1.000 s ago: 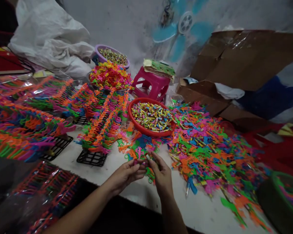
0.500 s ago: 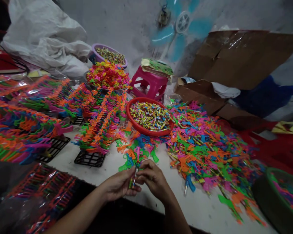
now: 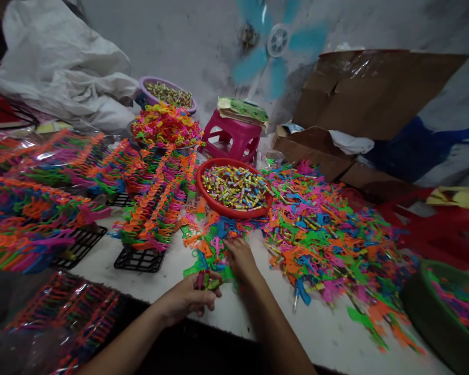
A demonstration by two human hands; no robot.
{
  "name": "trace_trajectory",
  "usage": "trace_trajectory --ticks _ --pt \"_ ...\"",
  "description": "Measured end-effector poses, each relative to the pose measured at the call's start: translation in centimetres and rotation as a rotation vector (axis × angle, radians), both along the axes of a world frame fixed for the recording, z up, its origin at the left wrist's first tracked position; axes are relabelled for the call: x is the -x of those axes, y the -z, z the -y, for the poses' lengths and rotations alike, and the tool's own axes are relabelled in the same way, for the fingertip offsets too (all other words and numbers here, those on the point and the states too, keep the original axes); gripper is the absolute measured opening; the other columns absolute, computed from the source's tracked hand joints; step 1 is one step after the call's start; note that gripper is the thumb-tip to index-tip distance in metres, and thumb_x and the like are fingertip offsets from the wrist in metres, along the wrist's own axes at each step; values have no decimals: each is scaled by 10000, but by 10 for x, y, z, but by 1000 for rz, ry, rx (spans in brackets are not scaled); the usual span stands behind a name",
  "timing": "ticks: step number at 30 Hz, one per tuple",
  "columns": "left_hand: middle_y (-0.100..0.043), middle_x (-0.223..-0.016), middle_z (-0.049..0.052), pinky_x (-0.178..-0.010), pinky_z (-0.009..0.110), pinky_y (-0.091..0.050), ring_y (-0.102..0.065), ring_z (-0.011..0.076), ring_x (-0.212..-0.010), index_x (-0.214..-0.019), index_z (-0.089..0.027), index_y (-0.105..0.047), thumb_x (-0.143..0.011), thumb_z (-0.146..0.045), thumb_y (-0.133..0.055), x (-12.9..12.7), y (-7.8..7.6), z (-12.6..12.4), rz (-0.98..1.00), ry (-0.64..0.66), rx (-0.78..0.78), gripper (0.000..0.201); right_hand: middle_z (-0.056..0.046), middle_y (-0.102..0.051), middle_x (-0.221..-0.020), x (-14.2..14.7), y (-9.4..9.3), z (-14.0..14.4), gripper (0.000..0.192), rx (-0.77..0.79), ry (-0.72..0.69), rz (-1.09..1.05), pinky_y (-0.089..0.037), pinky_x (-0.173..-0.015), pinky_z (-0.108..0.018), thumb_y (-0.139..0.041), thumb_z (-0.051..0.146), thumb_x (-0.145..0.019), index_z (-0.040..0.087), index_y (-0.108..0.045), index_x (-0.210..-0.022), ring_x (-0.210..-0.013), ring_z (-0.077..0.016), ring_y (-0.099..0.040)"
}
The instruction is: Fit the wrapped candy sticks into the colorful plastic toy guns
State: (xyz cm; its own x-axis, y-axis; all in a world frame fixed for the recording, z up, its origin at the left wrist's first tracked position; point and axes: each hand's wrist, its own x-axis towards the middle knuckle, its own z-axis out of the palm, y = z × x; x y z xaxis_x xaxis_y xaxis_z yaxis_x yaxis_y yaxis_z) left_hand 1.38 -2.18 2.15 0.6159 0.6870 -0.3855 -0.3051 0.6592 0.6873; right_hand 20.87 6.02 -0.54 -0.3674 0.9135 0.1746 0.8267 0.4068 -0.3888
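Note:
My left hand [image 3: 193,294], near the table's front edge, is closed around several small tubes [image 3: 208,281] with yellow-green and dark pink wrapping. My right hand [image 3: 240,256] is above the near side of a small pile of plastic toy guns [image 3: 208,250] in green, orange, blue and pink. Its fingers reach forward to the pile, partly apart, and I see nothing held in them; the fingertips are partly hidden. Just behind the pile stands a red basin [image 3: 234,212] full of similar small tubes.
A wide heap of toy guns [image 3: 328,234] covers the right side, beside a green tub [image 3: 433,307]. At left, rows of toy guns [image 3: 152,208] stand on black racks [image 3: 138,259]. Behind are a pink stool [image 3: 232,135], a fan [image 3: 277,41] and a cardboard box [image 3: 371,94].
My right hand has left my left hand and moved forward to the small pile. The left hand has turned, showing the tubes in it. The view has shifted slightly.

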Motion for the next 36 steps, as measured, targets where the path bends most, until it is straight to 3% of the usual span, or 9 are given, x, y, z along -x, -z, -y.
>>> trace_trajectory --ticks 2,5,10,14,22,32,36 --pt "-605 -787 32 -350 137 -268 -545 76 -516 -974 -159 -549 -673 -353 -655 0 -3 0 49 -25 26 374 -90 -630 -1008 0 1 -2 339 -27 -13 27 -382 -865 -365 -512 120 -719 191 -611 -1036 -955 -218 -516" --pt "-597 -750 22 -347 125 -258 -524 55 -497 -939 -150 -564 -704 -328 -637 -2 -3 -2 40 -122 59 304 -73 -651 -904 -1 -9 7 249 -7 71 -136 -406 -806 -340 -475 159 -757 186 -637 -944 -859 -197 -549" --pt "-603 -748 7 -429 138 -349 -532 60 -558 -878 -150 -586 -608 -245 -730 -11 4 -8 -23 -414 121 321 -17 -603 -644 11 -28 42 266 294 338 -803 -457 -571 -264 -493 387 -773 157 -597 -688 -608 -152 -561" --pt "-560 -610 -24 -423 158 -324 -483 63 -504 -908 -124 -597 -592 -286 -736 -20 1 -9 -60 -481 12 381 25 -538 -558 33 -41 69 288 489 351 -1141 -431 -463 -233 -535 443 -741 166 -525 -661 -456 -107 -509" --pt "-518 -565 -47 -452 178 -307 -428 64 -487 -854 -125 -603 -547 -335 -746 -18 -17 -6 -139 -553 -98 399 43 -487 -507 52 -54 89 286 421 273 -997 -360 -421 -184 -488 399 -794 169 -470 -625 -407 -67 -447" --pt "-475 -501 -48 -412 185 -249 -358 60 -426 -895 -125 -647 -621 -374 -686 -10 -17 -5 -295 -448 -231 373 29 -499 -513 50 -47 94 258 261 274 -809 -377 -419 -190 -427 358 -833 187 -474 -646 -413 -79 -463" --pt "-519 -541 -24 -486 200 -339 -433 100 -509 -851 -161 -681 -631 -345 -680 -6 -19 -4 -384 -459 -344 287 23 -500 -515 51 -48 98 261 227 259 -753 -372 -415 -192 -430 351 -833 190 -480 -634 -416 -81 -465"
